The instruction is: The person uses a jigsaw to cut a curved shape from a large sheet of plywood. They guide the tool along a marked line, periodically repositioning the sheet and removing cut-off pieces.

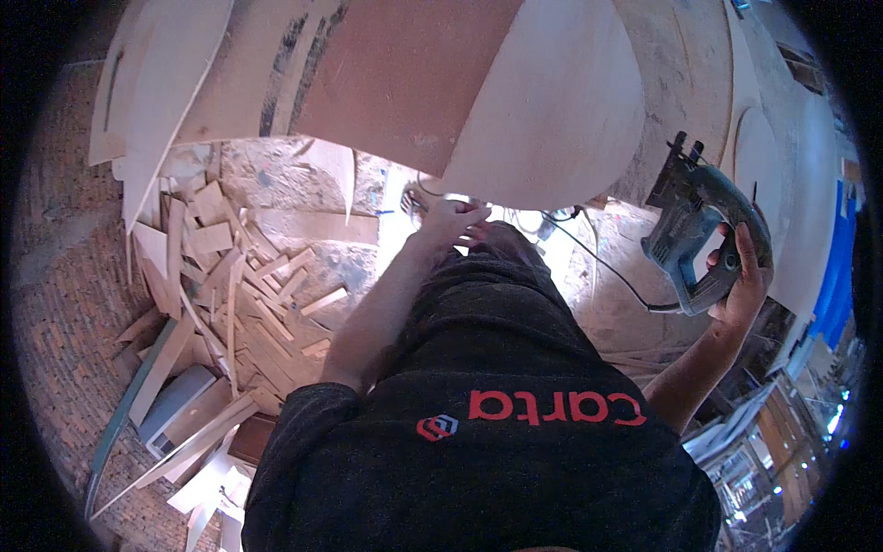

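My right hand [743,287] is wrapped round the handle of a dark jigsaw [713,190], raised at the right beside the workbench edge. A black power cord [607,269] trails from the jigsaw toward the middle. In front of my waist is my left hand [452,224], its fingers loosely bent and apart, with nothing visible in them. Just beyond it lies a pale plywood piece [561,101] with a rounded edge. A reddish-brown panel [405,78] adjoins it on the left, its corner pointing toward me.
Wood offcuts [267,294] are heaped on the floor at left, beside a brick surface [64,248]. Thin curved plywood [170,83] overhangs the far left. A blue sheet [835,267] is at the far right. Bright light falls on the floor under the boards.
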Demonstrator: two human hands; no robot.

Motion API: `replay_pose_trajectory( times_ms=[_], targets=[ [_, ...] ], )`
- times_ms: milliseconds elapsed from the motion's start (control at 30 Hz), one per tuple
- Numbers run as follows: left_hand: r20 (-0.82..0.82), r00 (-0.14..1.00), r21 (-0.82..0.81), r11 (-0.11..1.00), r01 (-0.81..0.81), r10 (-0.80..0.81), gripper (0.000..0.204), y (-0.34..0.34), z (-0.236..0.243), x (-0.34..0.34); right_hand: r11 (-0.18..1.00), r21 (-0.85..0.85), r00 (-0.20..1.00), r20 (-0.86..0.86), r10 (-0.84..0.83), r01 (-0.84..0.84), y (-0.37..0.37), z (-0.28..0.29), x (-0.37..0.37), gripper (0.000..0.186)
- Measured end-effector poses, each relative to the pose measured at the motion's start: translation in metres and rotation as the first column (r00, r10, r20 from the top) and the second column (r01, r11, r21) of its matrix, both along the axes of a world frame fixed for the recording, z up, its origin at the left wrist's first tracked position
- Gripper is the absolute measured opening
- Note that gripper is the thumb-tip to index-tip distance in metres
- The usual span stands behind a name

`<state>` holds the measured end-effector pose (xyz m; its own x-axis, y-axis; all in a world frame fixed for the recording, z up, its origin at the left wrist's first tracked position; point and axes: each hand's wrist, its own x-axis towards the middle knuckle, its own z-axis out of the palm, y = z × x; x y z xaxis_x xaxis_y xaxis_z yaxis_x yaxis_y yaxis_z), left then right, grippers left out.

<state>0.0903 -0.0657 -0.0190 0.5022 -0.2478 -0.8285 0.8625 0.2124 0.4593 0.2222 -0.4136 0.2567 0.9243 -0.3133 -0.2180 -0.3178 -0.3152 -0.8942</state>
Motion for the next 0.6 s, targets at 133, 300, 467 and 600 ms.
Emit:
replay_pose_trajectory(
  times_ms=[133, 300, 467, 600],
  targets=[
    [0.441, 0.897, 0.392, 0.905, -0.167, -0.026, 0.027, 0.100, -0.009, -0.019, 0.974, 0.098, 0.971, -0.107, 0.212, -0.202, 0.022, 0.012, -0.005, 0.057],
    [0.386, 0.868, 0.922, 0.109, -0.371, -0.311, 0.052, 0.207, 0.047, 0.071, 0.938, 0.102, 0.927, -0.151, 0.343, -0.330, 0.049, -0.010, -0.020, 0.064],
    [0.385, 0.794, 0.911, 0.057, -0.407, -0.470, 0.076, 0.242, -0.008, 0.133, 0.878, 0.187, 0.864, -0.177, 0.471, -0.440, 0.075, -0.019, -0.037, 0.072],
    [0.304, 0.853, 0.928, -0.068, -0.365, -0.425, 0.087, 0.207, -0.011, 0.138, 0.821, 0.181, 0.786, -0.237, 0.571, -0.542, 0.065, -0.021, -0.034, 0.075]
  ],
)
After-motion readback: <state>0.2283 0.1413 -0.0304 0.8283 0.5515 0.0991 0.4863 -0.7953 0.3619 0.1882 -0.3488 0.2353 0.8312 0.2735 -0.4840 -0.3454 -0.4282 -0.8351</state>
